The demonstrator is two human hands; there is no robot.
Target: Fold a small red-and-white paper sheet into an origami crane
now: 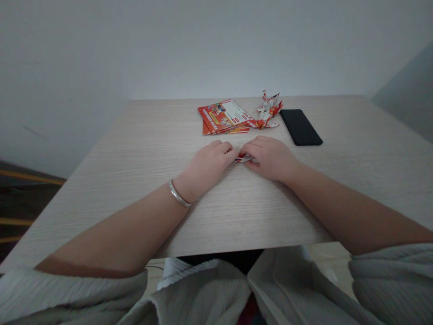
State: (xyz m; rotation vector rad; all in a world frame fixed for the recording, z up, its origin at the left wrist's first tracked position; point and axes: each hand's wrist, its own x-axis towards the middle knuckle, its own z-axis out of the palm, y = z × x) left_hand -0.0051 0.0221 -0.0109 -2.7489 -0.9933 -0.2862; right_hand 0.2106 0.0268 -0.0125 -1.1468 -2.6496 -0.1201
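Both hands meet low over the table [142, 155], working on one small folded paper [245, 159] at the middle, just in front of the person. Left hand [211, 163], a bracelet [179, 193] at its wrist, has its fingers curled in and nearly closed, the tips pinching the paper's left end. Right hand [269, 155] is also nearly closed, fingers above and thumb below, with the right end between them. Much of the paper is covered, so its full shape cannot be told.

Step in hand looks to be a fold or crease, judging by the two close pinches. Such a move calls for one hand to keep the layers steady and lined up while the other presses along the edge.

Beyond the hands lies a loose stack of red leaflets [221, 118]; against its right side sit crumpled-looking folded pieces [269, 110], and just right of those a black phone [301, 127].
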